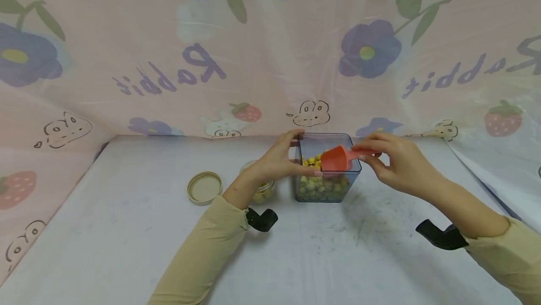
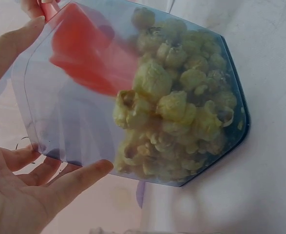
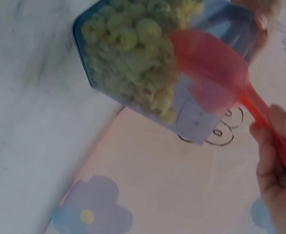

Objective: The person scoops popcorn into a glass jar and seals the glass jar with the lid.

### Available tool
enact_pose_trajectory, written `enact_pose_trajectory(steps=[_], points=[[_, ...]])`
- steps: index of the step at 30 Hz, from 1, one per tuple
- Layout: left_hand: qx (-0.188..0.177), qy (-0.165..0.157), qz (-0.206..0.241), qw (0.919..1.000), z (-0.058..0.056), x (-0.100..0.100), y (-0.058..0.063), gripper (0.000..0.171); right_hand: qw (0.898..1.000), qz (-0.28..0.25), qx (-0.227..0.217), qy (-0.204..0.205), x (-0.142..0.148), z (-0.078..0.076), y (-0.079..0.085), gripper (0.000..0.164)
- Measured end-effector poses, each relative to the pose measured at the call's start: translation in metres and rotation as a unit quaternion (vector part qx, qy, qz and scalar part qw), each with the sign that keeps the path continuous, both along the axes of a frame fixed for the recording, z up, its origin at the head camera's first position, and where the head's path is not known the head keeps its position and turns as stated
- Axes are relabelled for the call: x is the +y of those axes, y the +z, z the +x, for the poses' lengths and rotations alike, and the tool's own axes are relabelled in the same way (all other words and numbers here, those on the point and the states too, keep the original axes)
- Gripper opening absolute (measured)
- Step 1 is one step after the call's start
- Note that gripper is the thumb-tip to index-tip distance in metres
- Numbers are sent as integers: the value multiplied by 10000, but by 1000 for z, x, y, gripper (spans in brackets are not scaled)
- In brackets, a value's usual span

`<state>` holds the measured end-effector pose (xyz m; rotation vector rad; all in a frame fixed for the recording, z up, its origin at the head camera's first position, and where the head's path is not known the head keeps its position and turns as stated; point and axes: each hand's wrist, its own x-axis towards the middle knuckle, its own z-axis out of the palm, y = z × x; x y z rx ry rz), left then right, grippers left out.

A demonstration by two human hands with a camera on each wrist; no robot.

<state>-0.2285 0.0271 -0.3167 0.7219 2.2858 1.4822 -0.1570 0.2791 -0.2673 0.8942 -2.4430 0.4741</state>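
Observation:
A clear bluish plastic container (image 1: 327, 138) stands on the table with yellow popcorn (image 1: 319, 187) in its lower part. My left hand (image 1: 274, 160) grips it at the left, thumb on the near rim and fingers round the far side. Between the thumb and fingers of my right hand (image 1: 393, 160) is the handle of a red scoop (image 1: 335, 159). The scoop's bowl is tilted down inside the container, its front edge at the popcorn (image 2: 155, 80). Through the wall in the right wrist view, the scoop (image 3: 211, 63) overlaps the top of the heap.
Left of the container, partly hidden by my left forearm, stands a glass jar (image 1: 263, 195) with popcorn in it. A round lid (image 1: 204, 188) lies farther left on the white tabletop (image 1: 139, 230). A patterned pink curtain (image 1: 270, 60) hangs behind the table.

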Motion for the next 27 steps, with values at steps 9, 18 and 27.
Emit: enact_pose_trajectory(steps=[9, 18, 27], points=[[-44, -23, 37, 10000, 1, 1, -1, 102, 9961, 360, -707, 395, 5, -20, 8, 26], [-67, 20, -15, 10000, 1, 0, 1, 102, 9930, 423, -929, 590, 4, -32, 11, 22], [-145, -17, 134, 9998, 1, 0, 1, 100, 9909, 600, -782, 919, -11, -29, 9, 19]])
